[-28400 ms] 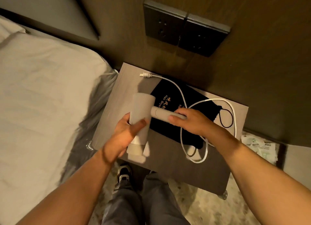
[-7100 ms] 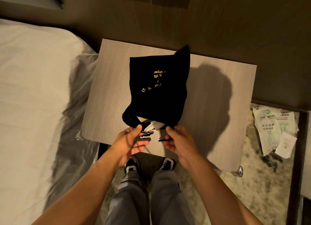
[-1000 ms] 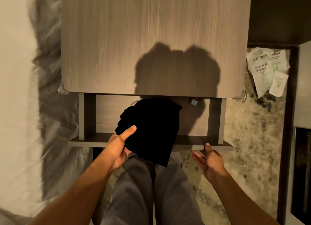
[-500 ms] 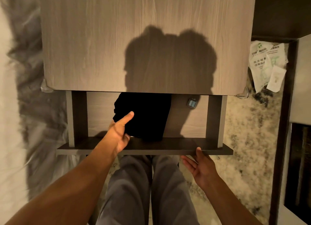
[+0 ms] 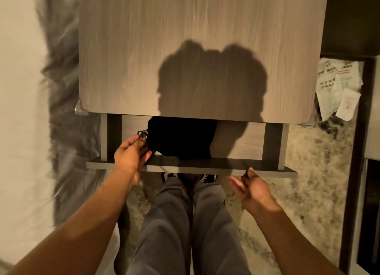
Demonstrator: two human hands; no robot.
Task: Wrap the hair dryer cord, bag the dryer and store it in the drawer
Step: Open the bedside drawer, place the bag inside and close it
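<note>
The black drawstring bag lies inside the pulled-out drawer of the nightstand, its far part hidden under the wooden top. The hair dryer is inside the bag and cannot be seen. My left hand is at the bag's left side, fingers pinched on the black drawstring loop. My right hand is in front of the drawer's front panel, fingers spread, fingertips touching the panel's edge and holding nothing.
The nightstand top overhangs the drawer. A white bed with a grey skirt runs along the left. Paper packets lie on the carpet at the right, beside a dark cabinet edge. My legs are below the drawer.
The bag has settled deeper into the drawer. My left hand moved from the bag's body to its drawstring at the left. My right hand stays at the drawer front.
</note>
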